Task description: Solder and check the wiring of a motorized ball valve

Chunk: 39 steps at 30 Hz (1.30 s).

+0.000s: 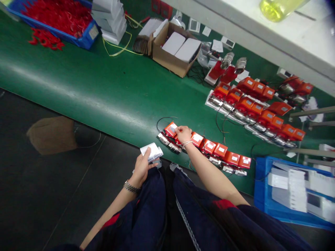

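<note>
Left hand (142, 168), at the near edge of the green bench (112, 90): it pinches a sheaf of white sheets (149, 150), the thumb pressed flat on the upper face and the other fingers underneath. A metal-banded watch (132, 187) encircles its wrist. Right hand (184, 134), palm down above the near row of red units (208, 145), close to that row's left end: its fingertips meet at a unit just beside the leftmost one; whether they pinch a label or merely press on the surface cannot be told, since the hand covers the spot. The near row runs along the bench edge, slanting down to the right; several units bear white labels (221, 150) on their upper faces, and metal fittings (165, 140) project toward the person. A black cable (158, 122) curves beside the leftmost unit. Farther back on the right lies a second row of similar orange units (246, 104). At the far side stands an open cardboard box (167, 64); at lower right, a blue bin (259, 190) contains white panels (289, 190).
</note>
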Each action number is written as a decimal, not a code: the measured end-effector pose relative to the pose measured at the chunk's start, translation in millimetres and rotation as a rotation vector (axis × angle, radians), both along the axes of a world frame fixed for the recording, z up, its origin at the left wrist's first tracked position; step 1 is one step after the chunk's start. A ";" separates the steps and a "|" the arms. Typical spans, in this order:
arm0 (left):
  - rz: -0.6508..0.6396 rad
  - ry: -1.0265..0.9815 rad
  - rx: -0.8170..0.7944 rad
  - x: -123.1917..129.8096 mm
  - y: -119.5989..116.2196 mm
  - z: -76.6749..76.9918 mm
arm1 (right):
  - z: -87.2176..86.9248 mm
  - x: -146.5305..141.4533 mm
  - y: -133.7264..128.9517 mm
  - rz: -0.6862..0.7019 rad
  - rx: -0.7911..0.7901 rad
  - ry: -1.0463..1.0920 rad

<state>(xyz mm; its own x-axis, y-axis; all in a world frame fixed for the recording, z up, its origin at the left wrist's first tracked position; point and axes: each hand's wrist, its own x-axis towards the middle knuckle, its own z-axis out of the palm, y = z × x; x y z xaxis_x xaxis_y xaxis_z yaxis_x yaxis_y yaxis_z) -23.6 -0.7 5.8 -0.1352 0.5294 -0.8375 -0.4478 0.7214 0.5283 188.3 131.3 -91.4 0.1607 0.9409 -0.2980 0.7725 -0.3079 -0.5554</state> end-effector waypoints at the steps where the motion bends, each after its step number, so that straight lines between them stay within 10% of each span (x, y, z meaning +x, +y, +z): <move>1: 0.000 0.001 0.001 -0.1 -0.6 -0.7 | -0.4 -0.2 -0.2 0.000 0.002 -0.004; 21: -0.009 0.008 0.018 -0.8 -1.6 0.1 | 11.1 -23.6 -8.0 -0.008 0.134 -0.104; 27: 0.003 0.005 0.046 3.5 3.7 9.6 | 53.9 -13.7 -19.2 -0.050 0.215 0.011; 33: -0.018 -0.014 0.119 25.9 18.2 29.3 | 120.1 -4.7 -75.5 0.224 0.194 0.331; 39: -0.030 -0.020 0.204 79.6 33.3 52.9 | 136.0 -2.2 -97.0 0.210 0.312 0.409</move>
